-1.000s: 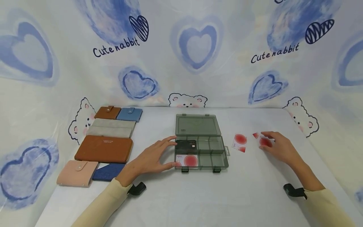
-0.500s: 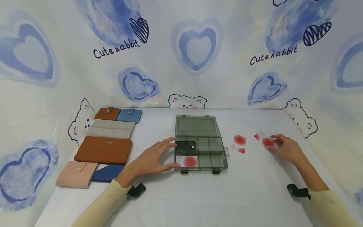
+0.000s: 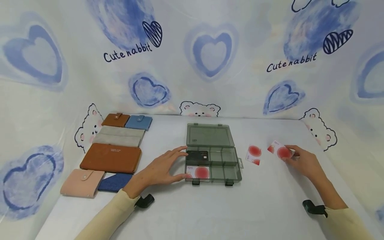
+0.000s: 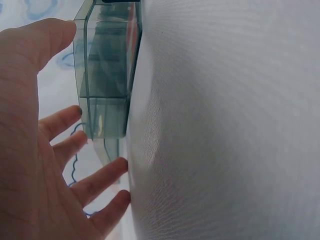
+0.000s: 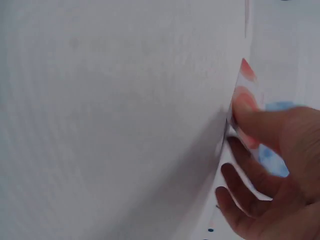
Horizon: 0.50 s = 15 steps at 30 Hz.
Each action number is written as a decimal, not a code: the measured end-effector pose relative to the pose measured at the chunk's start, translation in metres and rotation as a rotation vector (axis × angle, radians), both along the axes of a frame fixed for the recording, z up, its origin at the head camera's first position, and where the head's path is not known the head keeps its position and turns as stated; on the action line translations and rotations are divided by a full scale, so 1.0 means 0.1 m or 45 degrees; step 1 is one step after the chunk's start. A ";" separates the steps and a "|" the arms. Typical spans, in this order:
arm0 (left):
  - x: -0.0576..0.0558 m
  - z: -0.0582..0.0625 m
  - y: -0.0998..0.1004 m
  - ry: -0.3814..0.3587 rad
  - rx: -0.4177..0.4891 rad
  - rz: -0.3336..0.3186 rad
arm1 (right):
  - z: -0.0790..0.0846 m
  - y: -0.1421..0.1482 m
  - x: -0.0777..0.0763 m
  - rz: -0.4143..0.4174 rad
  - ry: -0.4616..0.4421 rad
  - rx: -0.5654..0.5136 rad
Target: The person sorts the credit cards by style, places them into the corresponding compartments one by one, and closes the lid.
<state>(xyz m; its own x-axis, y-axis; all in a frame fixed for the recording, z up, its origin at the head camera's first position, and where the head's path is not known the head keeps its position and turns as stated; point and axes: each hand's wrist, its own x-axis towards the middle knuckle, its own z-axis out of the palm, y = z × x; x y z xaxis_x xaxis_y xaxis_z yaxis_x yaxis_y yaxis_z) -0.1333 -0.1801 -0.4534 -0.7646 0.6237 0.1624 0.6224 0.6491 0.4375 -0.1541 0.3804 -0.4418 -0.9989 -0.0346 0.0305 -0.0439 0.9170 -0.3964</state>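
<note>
My left hand point(image 3: 157, 170) rests at the left side of a green clear-plastic compartment box point(image 3: 229, 171), thumb by the near corner, fingers spread along its edge. The box's lid point(image 3: 210, 135) lies folded back. In its back-left compartment sits a black VIP card point(image 3: 193, 157). A white card with a red circle point(image 3: 196, 172) occupies the front-left one. To the right, my right hand point(image 3: 306, 165) pinches another red-and-white card point(image 3: 279, 150) between thumb and fingers. The right wrist view shows that card point(image 5: 247, 75) tilted up from the tabletop. A similar card point(image 3: 254, 155) lies flat between box and right hand.
Several wallets and card holders line the left side: brown point(image 3: 116, 120), light blue point(image 3: 139, 122), grey point(image 3: 120, 135), large brown point(image 3: 111, 158), pink point(image 3: 82, 183) and dark blue point(image 3: 115, 182). A patterned curtain point(image 3: 210, 90) hangs behind the white table point(image 3: 225, 213).
My right hand first covers the card, then shifts slightly right to its right edge and now pinches it, with more of the card showing. The left hand stays at the box.
</note>
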 end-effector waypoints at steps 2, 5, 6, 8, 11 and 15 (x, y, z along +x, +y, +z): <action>0.00 0.00 0.00 -0.001 0.000 -0.001 | 0.00 -0.03 0.02 0.002 0.047 0.016; 0.01 -0.01 0.00 -0.004 -0.003 0.001 | 0.00 -0.12 0.04 -0.010 0.157 -0.005; 0.01 -0.01 0.00 -0.003 -0.002 0.000 | 0.01 -0.16 0.05 -0.018 0.198 -0.015; 0.00 -0.01 0.00 0.000 -0.004 0.000 | 0.04 -0.26 0.06 -0.031 0.271 -0.049; 0.00 0.00 0.00 0.007 -0.002 -0.002 | 0.13 -0.47 0.06 -0.023 0.382 -0.109; 0.00 0.00 0.00 0.017 0.000 -0.002 | 0.27 -0.84 0.06 0.066 0.472 -0.208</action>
